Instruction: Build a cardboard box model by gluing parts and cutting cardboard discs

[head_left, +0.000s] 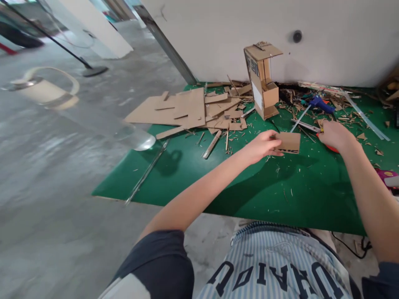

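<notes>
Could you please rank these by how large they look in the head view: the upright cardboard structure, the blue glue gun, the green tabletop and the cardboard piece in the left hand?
1. Green tabletop
2. Upright cardboard structure
Not ranked: cardboard piece and blue glue gun, which look too alike.
</notes>
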`<action>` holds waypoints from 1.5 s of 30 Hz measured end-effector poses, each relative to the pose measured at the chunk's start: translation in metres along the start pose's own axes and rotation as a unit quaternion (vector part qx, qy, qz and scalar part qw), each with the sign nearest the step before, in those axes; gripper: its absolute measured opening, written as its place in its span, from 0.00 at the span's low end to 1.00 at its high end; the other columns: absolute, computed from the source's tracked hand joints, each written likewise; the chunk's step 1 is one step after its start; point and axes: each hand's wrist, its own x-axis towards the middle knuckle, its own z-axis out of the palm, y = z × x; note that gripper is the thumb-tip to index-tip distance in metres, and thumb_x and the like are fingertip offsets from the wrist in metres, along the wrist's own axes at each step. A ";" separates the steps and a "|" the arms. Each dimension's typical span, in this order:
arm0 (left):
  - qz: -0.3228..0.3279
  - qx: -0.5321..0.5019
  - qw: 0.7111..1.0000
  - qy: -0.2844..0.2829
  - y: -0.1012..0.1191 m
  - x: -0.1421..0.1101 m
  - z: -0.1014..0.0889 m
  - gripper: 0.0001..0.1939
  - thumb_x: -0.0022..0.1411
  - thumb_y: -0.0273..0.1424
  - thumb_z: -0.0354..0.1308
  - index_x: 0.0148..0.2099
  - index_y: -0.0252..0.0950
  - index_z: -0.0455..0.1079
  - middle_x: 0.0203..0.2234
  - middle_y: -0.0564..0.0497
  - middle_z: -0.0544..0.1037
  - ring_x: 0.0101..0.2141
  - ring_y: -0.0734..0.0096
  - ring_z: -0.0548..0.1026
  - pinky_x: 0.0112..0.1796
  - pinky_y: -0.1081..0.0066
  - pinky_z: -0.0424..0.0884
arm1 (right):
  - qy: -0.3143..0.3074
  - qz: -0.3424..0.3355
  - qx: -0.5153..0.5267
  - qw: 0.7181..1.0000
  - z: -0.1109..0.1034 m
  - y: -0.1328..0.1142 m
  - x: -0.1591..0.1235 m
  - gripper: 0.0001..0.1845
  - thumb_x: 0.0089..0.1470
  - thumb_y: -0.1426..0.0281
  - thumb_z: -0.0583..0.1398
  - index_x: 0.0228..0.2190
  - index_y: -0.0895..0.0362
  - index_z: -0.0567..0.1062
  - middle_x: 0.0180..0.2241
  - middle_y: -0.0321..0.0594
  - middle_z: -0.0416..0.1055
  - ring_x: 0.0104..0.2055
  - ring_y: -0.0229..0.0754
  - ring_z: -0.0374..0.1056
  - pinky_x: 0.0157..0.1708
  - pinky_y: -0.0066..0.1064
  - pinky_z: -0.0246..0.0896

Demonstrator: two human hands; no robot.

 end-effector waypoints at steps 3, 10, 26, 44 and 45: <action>-0.061 0.085 0.994 -0.025 0.002 0.030 0.024 0.06 0.61 0.21 0.59 0.41 0.34 0.67 0.38 0.42 0.77 0.35 0.56 0.81 0.38 0.51 0.80 | -0.004 0.027 -0.034 0.999 0.007 -0.005 -0.018 0.24 0.57 0.73 0.55 0.55 0.67 0.70 0.51 0.63 0.72 0.52 0.61 0.72 0.46 0.44 0.67; -0.037 0.003 0.998 0.048 0.004 0.080 0.031 0.08 0.62 0.19 0.54 0.42 0.33 0.65 0.39 0.42 0.75 0.38 0.57 0.81 0.45 0.52 0.78 | -0.028 0.042 -0.078 0.996 0.010 0.001 -0.016 0.23 0.61 0.75 0.53 0.56 0.70 0.68 0.54 0.69 0.70 0.58 0.66 0.67 0.52 0.47 0.62; 0.079 -0.020 0.992 0.091 0.011 0.105 0.007 0.08 0.58 0.23 0.58 0.40 0.36 0.66 0.37 0.45 0.76 0.38 0.64 0.77 0.43 0.62 0.78 | -0.125 0.005 -0.050 0.991 -0.016 0.021 -0.007 0.48 0.48 0.68 0.69 0.65 0.62 0.56 0.54 0.63 0.70 0.48 0.60 0.74 0.38 0.41 0.69; 0.073 -0.105 0.987 0.095 0.049 0.084 0.000 0.07 0.58 0.22 0.59 0.39 0.36 0.67 0.34 0.45 0.78 0.37 0.59 0.80 0.47 0.55 0.78 | -0.002 -0.061 -0.016 0.998 -0.017 0.037 -0.023 0.29 0.62 0.69 0.56 0.62 0.64 0.58 0.49 0.64 0.71 0.46 0.56 0.71 0.42 0.39 0.64; 0.092 -0.106 0.986 0.094 0.053 0.081 0.001 0.07 0.58 0.22 0.59 0.39 0.36 0.67 0.35 0.45 0.78 0.39 0.57 0.80 0.47 0.55 0.79 | 0.019 -0.055 0.024 0.998 -0.018 0.037 -0.022 0.31 0.62 0.68 0.57 0.62 0.64 0.57 0.47 0.63 0.72 0.46 0.55 0.71 0.42 0.40 0.64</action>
